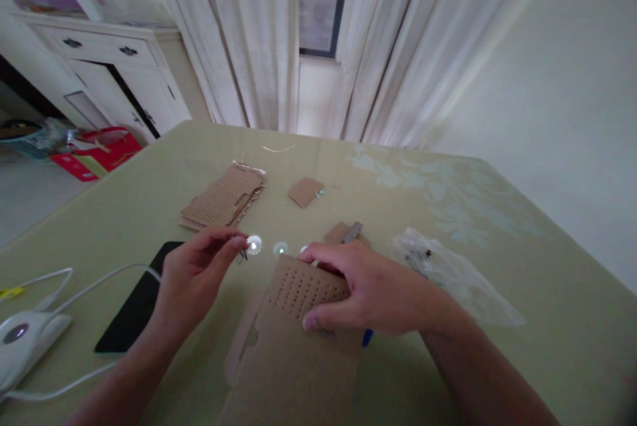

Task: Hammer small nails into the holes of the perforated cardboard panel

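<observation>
Curtains [259,34] hang behind the table [149,200]; the card [298,373] lies before me, long axis running away. My half-curled right hand [368,286], nearer, clasps its far end. Further right lies a clear bag [465,290] of dark bits [428,253]. My left hand [194,280], off the far left corner, pinches thin pieces [243,255].

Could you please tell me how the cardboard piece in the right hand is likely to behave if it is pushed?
The cardboard piece is probably fairly stiff, as it looks flat in the right hand. It may bend most easily at the rows of holes near its far end.
</observation>
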Available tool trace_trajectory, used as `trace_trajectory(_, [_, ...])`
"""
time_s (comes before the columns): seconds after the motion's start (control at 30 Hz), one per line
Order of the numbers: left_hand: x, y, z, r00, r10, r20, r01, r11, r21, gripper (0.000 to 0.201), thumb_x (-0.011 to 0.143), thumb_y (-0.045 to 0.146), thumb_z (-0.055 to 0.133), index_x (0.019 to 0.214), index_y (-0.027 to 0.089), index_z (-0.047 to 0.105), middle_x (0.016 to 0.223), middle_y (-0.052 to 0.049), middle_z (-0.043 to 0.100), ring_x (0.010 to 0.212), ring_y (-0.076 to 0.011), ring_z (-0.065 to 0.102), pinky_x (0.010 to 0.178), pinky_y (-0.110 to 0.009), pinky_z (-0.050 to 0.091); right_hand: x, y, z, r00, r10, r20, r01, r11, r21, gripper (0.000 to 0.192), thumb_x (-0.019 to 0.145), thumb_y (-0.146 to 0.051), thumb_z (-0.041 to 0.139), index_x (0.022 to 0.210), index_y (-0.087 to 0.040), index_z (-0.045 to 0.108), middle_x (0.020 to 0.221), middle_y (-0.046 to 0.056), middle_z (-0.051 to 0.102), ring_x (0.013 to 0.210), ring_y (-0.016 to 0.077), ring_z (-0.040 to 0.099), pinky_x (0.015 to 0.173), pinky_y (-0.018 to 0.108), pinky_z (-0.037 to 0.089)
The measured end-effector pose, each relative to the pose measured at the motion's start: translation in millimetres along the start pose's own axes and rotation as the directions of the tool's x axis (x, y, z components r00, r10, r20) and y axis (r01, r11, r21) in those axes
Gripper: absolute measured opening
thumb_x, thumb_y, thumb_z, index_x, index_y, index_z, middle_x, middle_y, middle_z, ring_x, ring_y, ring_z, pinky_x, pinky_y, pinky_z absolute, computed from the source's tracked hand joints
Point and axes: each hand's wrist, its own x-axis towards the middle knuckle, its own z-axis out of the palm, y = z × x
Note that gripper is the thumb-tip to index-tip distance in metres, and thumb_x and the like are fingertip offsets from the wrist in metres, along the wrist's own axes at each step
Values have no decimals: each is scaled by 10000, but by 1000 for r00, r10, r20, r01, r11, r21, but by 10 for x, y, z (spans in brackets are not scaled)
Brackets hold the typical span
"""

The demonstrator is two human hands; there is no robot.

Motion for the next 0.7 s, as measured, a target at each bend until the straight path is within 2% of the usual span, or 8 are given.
trace_trajectory(0.03, [70, -92, 31, 992, -105, 65, 99, 990, 98, 223, 961, 469, 759, 977, 257, 826, 856, -3, 843, 744, -207, 767, 674, -313, 578, -34, -5, -48, 1000, 6, -21, -6, 1000, -3, 569, 826, -386, 988, 1321, -215, 767, 1203, 38, 816, 1084, 254, 742, 929, 320, 511])
trace_trajectory(0.07, [121, -175, 62, 976, -178, 123, 149, 965, 213, 293, 949, 521, 724, 965, 249, 834, 849, -16, 843, 748, -226, 764, 673, -328, 558, -64, -5, -88, 999, 18, -38, -18, 1000, -1, 561, 826, -394, 986, 1309, -207, 772, 1180, 38, 815, 1056, 252, 747, 908, 320, 518])
trace_trajectory(0.13, [168, -296, 125, 948, -256, 191, 168, 909, 382, 371, 930, 565, 657, 944, 245, 843, 836, -33, 839, 757, -252, 762, 705, -357, 534, -100, 7, -136, 997, 50, -51, -49, 999, 11, 530, 833, -414, 976, 1275, -196, 782, 1127, 38, 810, 994, 248, 749, 841, 318, 529])
trace_trajectory(0.2, [161, -346, 187, 941, -269, 207, 153, 880, 449, 377, 919, 555, 627, 929, 246, 842, 825, -40, 836, 762, -262, 762, 740, -372, 526, -98, 31, -143, 997, 64, -45, -62, 998, 26, 518, 838, -413, 971, 1267, -192, 784, 1117, 42, 807, 983, 250, 747, 811, 316, 535])
trace_trajectory(0.43, [71, -277, 306, 955, -173, 240, 55, 901, 431, 325, 946, 457, 577, 969, 225, 803, 891, -83, 818, 798, -278, 748, 748, -381, 540, -5, 125, -104, 1000, 5, -13, -3, 990, 138, 667, 856, -360, 960, 1445, -187, 700, 1299, 82, 798, 1162, 278, 747, 991, 373, 575])
trace_trajectory(0.6, [54, -211, 262, 958, -85, 273, -25, 926, 376, 246, 945, 373, 603, 953, 222, 796, 961, -86, 797, 846, -274, 744, 759, -382, 569, 8, 179, -98, 999, 28, 46, -43, 932, 360, 691, 847, -347, 968, 1456, -190, 684, 1292, 87, 797, 1158, 270, 748, 950, 370, 600])
trace_trajectory(0.7, [22, -156, 229, 959, 45, 281, -125, 954, 273, 236, 950, 336, 636, 1034, 215, 821, 1052, -98, 801, 986, -296, 753, 852, -419, 602, 27, 215, -69, 996, 35, 80, -72, 853, 518, 661, 854, -319, 964, 1442, -204, 687, 1172, 55, 810, 1056, 231, 758, 864, 324, 595])
